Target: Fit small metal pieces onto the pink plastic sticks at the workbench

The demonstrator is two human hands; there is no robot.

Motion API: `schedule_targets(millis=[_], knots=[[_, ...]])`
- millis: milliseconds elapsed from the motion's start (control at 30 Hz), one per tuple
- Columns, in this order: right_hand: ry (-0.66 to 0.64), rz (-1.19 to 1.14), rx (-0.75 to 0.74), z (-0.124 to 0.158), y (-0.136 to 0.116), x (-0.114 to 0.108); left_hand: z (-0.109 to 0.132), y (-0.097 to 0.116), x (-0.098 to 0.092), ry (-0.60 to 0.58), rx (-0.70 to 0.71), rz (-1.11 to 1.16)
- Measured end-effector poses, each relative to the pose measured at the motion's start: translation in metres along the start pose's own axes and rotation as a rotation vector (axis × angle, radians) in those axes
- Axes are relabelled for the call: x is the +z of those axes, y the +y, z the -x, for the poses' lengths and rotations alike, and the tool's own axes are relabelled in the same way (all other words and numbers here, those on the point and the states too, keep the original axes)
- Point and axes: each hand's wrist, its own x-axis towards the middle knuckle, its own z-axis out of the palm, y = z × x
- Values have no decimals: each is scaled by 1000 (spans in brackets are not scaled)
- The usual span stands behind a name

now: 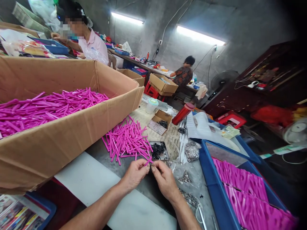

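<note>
Both hands meet low over the table: the left hand (134,174) pinches a pink tube (148,162) by its end, and the right hand (165,179) closes its fingertips on the same tube, perhaps with a small part I cannot see. The grip is only at the tips, so the tube may slip. Just behind, the tray (159,150) of black parts sits near; a knock could spill it. The pile (127,139) lies loose, and the box (72,127) leans over it.

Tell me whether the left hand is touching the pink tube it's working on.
Touching. The head view shows the left hand pinching the end of a pink tube, with the right hand meeting it at the fingertips.
</note>
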Motion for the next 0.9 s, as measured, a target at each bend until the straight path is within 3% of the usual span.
schedule_targets(millis=[167, 567, 733, 900], knots=[[-29, -311, 159, 1, 2, 1, 0, -3, 0, -61, 40, -72], [47, -490, 283, 2, 7, 5, 0, -3, 3, -48, 14, -136], [156, -670, 393, 2, 2, 6, 0, -3, 3, -70, 41, -135], [244, -791, 390, 0, -5, 10, 1, -5, 1, -66, 66, -202]])
